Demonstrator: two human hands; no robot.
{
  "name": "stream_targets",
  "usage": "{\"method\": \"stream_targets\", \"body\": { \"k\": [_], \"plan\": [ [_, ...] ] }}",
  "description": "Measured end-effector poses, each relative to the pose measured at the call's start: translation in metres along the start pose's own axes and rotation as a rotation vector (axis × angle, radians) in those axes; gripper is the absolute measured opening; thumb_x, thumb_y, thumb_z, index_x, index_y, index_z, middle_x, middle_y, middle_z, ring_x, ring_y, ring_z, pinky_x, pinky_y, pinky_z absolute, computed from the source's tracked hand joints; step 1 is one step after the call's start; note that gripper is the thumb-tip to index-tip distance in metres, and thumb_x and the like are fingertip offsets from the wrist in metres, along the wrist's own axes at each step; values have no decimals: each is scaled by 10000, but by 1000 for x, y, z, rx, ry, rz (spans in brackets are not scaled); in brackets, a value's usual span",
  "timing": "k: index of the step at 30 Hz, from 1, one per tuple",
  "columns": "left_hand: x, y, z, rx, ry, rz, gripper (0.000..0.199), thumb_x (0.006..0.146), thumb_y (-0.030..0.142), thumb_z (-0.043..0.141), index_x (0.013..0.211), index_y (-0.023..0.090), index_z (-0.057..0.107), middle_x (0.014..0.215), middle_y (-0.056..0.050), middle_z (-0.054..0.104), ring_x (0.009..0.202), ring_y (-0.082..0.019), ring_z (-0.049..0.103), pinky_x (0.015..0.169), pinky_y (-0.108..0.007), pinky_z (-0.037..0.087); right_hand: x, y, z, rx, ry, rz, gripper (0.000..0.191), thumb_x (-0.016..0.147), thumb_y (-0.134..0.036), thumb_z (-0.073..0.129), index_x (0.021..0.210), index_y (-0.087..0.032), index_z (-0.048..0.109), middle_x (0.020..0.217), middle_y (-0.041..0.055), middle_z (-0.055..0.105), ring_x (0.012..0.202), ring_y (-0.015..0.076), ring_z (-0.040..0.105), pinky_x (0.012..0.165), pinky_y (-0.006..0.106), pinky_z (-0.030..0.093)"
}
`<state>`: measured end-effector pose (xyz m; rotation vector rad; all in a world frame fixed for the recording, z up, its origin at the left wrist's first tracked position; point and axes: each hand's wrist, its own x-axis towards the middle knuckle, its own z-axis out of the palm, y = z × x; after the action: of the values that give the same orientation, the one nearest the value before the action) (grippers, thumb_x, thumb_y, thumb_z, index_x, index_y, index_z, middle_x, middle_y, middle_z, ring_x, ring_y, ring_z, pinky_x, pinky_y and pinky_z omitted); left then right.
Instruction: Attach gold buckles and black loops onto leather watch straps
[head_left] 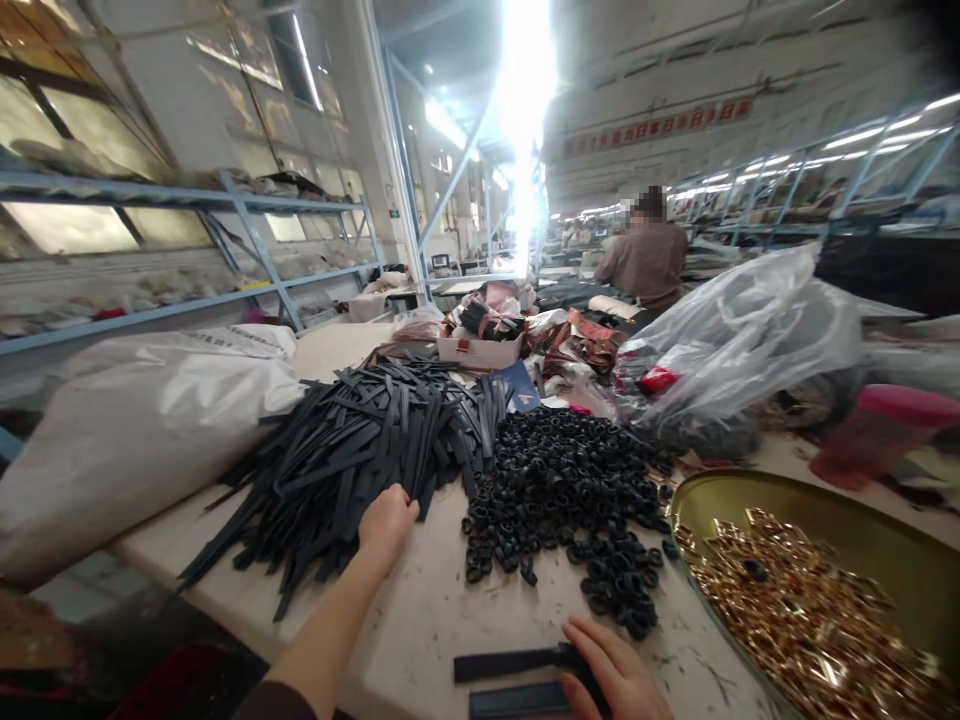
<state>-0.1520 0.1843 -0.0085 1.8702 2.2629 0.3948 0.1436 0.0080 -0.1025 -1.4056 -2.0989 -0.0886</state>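
My left hand (388,522) reaches to the near right edge of a big heap of dark strips (360,430), its fingers closed together; what they hold, if anything, is hidden. At the table's front, my right hand (611,672) bends its fingers round the right end of a dark strap (502,664). A second dark strap (517,700) lies just below the first. Beyond my right hand spreads a pile of small black loops (555,480).
An olive tray (697,490) of gold metal pieces stands on the right. Behind are a white box (480,350), a clear plastic bag (750,320) and a pink-lidded container (877,435). A white sack (150,430) lies left. A person (646,255) is farther back.
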Motion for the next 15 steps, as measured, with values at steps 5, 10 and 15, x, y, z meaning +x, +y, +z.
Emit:
{"method": "stream_targets", "body": {
  "k": [5, 10, 15],
  "plan": [
    [-30, -15, -13, -267, -48, -26, 282, 758, 395, 564, 616, 161, 495, 547, 55, 469, 552, -114, 485, 598, -273, 406, 8, -14, -18, 33, 108, 41, 351, 779, -350, 529, 1026, -122, 632, 1014, 138, 676, 906, 252, 647, 735, 331, 567],
    [-83, -1, -36, -696, -112, -57, 369, 725, 562, 430, 675, 196, 422, 555, 69, 400, 494, -99, 424, 461, -204, 337, 3, -24, -38, 186, 222, 96, 327, 781, -283, 516, 1078, -169, 593, 1102, 134, 626, 993, 247, 601, 804, 348, 527],
    [-172, 21, -37, -960, -341, -12, 442, 656, 634, 490, 640, 218, 345, 482, 92, 353, 425, -75, 338, 430, -187, 287, 14, -54, -69, 721, 112, 424, 311, 822, -389, 451, 982, -186, 624, 824, 89, 654, 773, 198, 615, 677, 295, 510]
  ]
}}
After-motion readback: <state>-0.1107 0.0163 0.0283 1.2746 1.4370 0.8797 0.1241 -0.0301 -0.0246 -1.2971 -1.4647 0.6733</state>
